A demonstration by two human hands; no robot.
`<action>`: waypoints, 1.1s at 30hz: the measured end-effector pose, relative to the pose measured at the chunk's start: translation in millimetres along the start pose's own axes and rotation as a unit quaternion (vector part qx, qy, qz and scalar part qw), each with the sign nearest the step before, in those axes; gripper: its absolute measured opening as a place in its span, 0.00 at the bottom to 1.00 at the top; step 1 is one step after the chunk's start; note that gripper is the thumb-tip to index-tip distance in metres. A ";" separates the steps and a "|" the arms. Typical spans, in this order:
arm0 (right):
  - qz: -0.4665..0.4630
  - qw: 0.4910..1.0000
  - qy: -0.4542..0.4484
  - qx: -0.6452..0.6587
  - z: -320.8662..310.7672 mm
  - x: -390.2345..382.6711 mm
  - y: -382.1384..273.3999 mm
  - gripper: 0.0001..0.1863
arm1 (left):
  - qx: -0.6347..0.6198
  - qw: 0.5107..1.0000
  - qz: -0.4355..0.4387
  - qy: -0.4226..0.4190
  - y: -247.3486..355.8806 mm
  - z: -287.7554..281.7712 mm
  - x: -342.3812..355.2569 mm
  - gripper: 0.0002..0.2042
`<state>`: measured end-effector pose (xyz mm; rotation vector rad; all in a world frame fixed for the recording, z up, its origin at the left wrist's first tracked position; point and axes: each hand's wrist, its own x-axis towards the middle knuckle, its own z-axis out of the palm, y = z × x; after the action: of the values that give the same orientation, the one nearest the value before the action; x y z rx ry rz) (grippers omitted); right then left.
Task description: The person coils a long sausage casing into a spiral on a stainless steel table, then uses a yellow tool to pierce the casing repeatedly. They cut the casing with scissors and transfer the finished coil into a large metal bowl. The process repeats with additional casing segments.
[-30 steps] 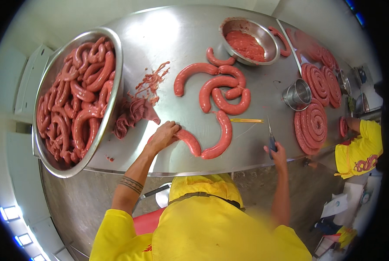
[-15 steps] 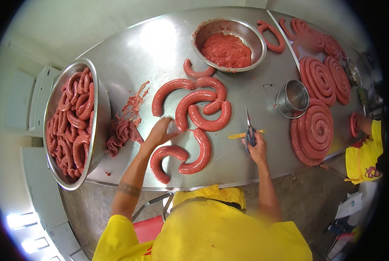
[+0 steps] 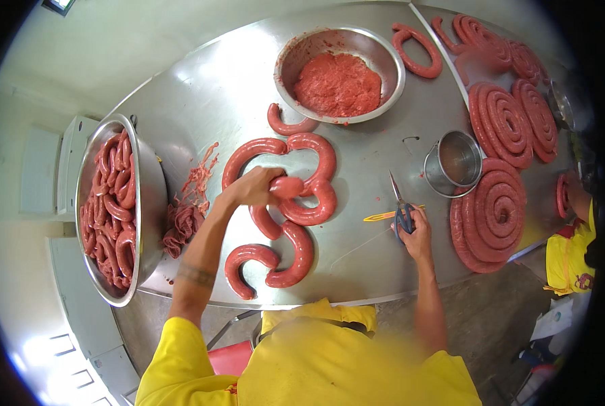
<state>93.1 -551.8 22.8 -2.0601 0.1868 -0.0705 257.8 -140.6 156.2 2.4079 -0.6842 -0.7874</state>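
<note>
My left hand (image 3: 256, 187) is closed round a thick pink-red sausage (image 3: 287, 187), one of a linked chain whose curved pieces lie on the steel table. Above it, the chain (image 3: 324, 152) bends in an arc, and nearer me another link (image 3: 295, 254) curls toward a C-shaped end piece (image 3: 247, 260). In my right hand (image 3: 419, 235) is a pair of scissors (image 3: 404, 215) with dark blue handles, its blades pointing away from me and looking closed. A thin yellow strip (image 3: 378, 216) lies beside and partly beneath the scissors.
A steel bowl (image 3: 396, 88) of red ground meat stands at the back. On the left, a large steel basin (image 3: 155, 196) holds many sausages, next to pale casing scraps (image 3: 197, 177). Rightward stand a small metal pail (image 3: 452, 163) and coiled sausages (image 3: 495, 216); another person's yellow garment (image 3: 565, 265) shows there.
My left hand has moved away from me and right, and now grasps a sausage link, shifting the middle of the chain. The scissors stay in my right hand.
</note>
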 end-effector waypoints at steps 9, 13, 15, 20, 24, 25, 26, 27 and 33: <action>0.019 0.999 0.005 -0.043 10.6 -2.5 -0.5 0.18 | -0.098 0.980 -0.075 0.158 -33.7 37.5 -189.5 0.21; -0.076 0.985 0.015 -0.151 11.3 -8.8 -4.5 0.24 | 0.049 0.960 -0.062 0.270 -88.1 49.4 -208.7 0.14; -0.069 0.985 0.007 -0.155 12.8 -11.4 -4.9 0.26 | 0.134 0.959 -0.080 0.237 -103.5 34.9 -217.1 0.13; -0.059 0.987 -0.013 -0.146 12.5 -8.5 -2.1 0.25 | 0.101 0.979 -0.178 0.008 -109.2 -12.1 -208.3 0.21; -0.080 0.977 0.014 -0.196 16.7 -7.0 -20.1 0.23 | 0.053 0.990 -0.001 0.131 -99.8 -3.3 -130.9 0.23; -0.110 0.969 0.042 -0.217 21.9 -9.1 -27.9 0.22 | -0.063 0.991 -0.035 0.111 -93.6 10.4 -101.2 0.22; -0.141 0.959 0.068 -0.238 29.7 -13.2 -36.8 0.20 | -0.020 0.976 0.061 0.207 -84.0 31.7 -76.6 0.21; -0.173 0.946 0.093 -0.257 40.0 -18.6 -46.2 0.19 | -0.012 0.960 0.089 0.265 -74.4 53.0 -56.7 0.21; 0.178 0.913 -0.231 0.285 128.5 -70.8 -98.5 0.30 | -0.053 0.969 -0.017 0.241 -58.1 110.2 -6.2 0.14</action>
<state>50.0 -382.6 50.1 -1.3827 0.2142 0.5269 199.8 -127.7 46.5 2.3832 -0.3943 -0.2213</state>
